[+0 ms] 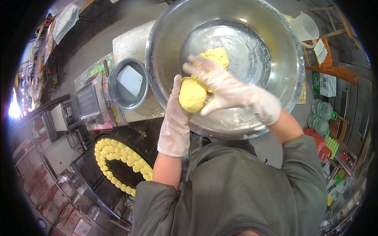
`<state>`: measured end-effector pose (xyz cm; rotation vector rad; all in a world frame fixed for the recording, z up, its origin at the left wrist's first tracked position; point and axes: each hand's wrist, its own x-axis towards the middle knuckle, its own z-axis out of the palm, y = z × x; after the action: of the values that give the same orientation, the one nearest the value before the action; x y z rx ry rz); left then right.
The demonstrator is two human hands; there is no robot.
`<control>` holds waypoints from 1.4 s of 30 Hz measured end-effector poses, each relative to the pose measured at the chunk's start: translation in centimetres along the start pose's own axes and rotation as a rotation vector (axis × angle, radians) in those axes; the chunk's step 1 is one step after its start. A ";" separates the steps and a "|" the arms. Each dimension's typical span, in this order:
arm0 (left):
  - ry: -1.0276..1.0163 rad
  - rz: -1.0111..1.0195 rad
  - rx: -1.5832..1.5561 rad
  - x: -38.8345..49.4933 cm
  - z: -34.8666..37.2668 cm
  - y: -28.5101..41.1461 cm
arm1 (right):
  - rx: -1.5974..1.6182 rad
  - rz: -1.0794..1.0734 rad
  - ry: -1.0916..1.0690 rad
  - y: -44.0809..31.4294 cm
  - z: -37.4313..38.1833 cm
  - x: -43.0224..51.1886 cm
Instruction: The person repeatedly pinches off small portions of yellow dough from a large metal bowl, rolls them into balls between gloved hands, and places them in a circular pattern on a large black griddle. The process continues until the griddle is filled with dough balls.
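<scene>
A smooth ball of yellow dough [192, 95] rests in my gloved left hand [176, 118], whose thumb lies along the ball's left side. My gloved right hand [229, 85] is blurred, its fingers spread over the dough's upper right; whether it touches the ball I cannot tell. Both hands are over the near left part of a large stainless steel basin [283, 59]. A rougher lump of yellow dough [218, 56] sits on the basin's floor, partly hidden behind my right hand.
Left of the basin, a small metal bowl [113, 88] holds liquid and a white plastic scraper [130, 80]. At lower left, a round dark pan [122, 168] carries rings of yellow dough pieces [118, 150]. A translucent plastic jug [305, 27] stands at the basin's far right.
</scene>
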<state>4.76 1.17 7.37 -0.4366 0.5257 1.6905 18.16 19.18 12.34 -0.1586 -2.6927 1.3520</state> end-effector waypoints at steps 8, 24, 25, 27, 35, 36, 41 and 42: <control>-0.129 0.866 0.800 -4.4 0.9 -1.7 | 1.297 0.079 0.277 -5.4 9.2 3.7; 0.575 1.140 1.914 -27.3 -11.9 4.3 | 1.940 0.762 -0.239 -19.0 29.4 8.7; 0.610 1.130 1.888 -29.2 -13.1 4.5 | 1.875 0.770 -0.256 -19.8 32.1 9.1; 0.678 1.110 1.825 -33.1 -15.6 4.5 | 1.736 0.780 -0.290 -21.7 37.1 9.8; 0.971 1.064 1.382 -50.7 -25.1 -1.2 | 1.504 0.807 -0.647 -30.4 52.3 10.4; 1.107 1.048 1.234 -52.2 -27.1 -2.3 | 1.405 0.765 -0.705 -31.3 53.5 9.7; 1.330 1.146 0.730 -60.7 -33.2 -0.1 | 0.943 0.510 -0.744 -36.8 59.2 5.8; 1.366 1.212 0.873 -61.1 -34.8 0.5 | 0.917 0.433 -0.824 -37.5 60.0 5.3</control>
<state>15.08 -68.19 12.73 -0.6083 2.8240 1.7157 2.02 -49.73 7.28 -0.0970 -2.2023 3.1900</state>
